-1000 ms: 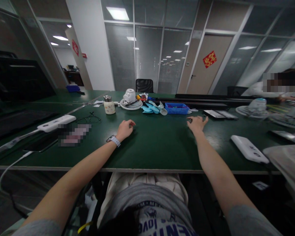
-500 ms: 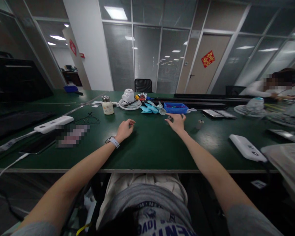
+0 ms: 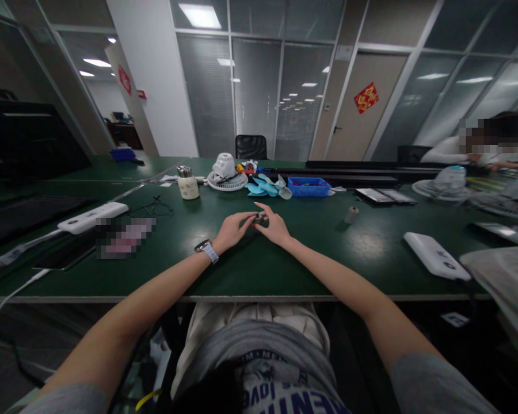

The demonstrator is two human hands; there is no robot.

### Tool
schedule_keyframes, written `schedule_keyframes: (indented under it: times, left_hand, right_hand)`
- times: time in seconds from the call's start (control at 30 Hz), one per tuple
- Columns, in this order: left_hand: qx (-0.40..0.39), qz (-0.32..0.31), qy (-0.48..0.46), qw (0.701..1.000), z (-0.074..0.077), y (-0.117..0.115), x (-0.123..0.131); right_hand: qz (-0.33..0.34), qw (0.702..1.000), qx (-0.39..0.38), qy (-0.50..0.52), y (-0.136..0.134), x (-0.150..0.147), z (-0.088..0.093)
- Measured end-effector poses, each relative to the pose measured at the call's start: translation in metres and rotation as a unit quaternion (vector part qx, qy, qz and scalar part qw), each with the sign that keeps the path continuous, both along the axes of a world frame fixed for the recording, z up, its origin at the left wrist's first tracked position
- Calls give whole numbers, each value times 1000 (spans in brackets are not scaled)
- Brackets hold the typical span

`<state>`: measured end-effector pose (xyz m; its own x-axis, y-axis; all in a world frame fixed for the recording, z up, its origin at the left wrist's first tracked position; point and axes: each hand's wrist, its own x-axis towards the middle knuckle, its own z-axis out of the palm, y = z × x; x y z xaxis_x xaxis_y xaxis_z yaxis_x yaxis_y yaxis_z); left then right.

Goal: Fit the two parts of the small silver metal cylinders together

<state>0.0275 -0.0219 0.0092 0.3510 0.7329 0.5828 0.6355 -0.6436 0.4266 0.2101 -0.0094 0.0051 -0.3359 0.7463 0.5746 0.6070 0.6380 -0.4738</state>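
Note:
Over the middle of the green table, my left hand (image 3: 233, 231) and my right hand (image 3: 276, 226) meet at their fingertips. Between them is a small grey metallic part (image 3: 259, 218), pinched from both sides; its exact kind is too small to tell. The thumb and fingers of each hand close on it, with one right finger raised. A short silvery cylinder (image 3: 351, 215) stands on the table to the right, apart from both hands.
Beyond my hands are light-blue fan blades (image 3: 265, 186), a blue tray (image 3: 309, 187), a white fan part (image 3: 225, 172) and a cream bottle (image 3: 188, 184). White power strips lie left (image 3: 94, 217) and right (image 3: 435, 256). Another person sits at far right.
My right hand has come left and nearer from beside the blue tray, carrying the small metallic part. My left hand has shifted slightly right and now also grips it.

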Motion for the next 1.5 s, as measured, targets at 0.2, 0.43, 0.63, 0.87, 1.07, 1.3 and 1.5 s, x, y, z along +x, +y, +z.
schedule_keyframes:
  times: [0.2, 0.43, 0.63, 0.87, 1.07, 1.3, 1.5]
  left_hand:
    - [45, 4, -34, 998, 3, -3, -1]
    - [101, 17, -31, 994, 4, -4, 4]
    - [113, 62, -86, 988, 6, -1, 1]
    - [-2, 74, -99, 992, -5, 24, -35]
    - [-93, 47, -42, 994, -10, 29, -41]
    - [-78, 28, -28, 996, -13, 30, -41]
    - [-59, 34, -55, 996, -13, 29, -39]
  right_hand:
    - [35, 995, 71, -60, -9, -4, 1]
    - [30, 996, 71, -52, -6, -6, -3]
    - [22, 998, 43, -30, -6, -6, -3]
    - [-8, 1000, -8, 17, -2, 1, -5]
    - [-5, 994, -84, 71, 3, 0, -12]
    - [22, 956, -212, 199, 17, -3, -22]
    - [28, 927, -251, 278, 19, -2, -17]
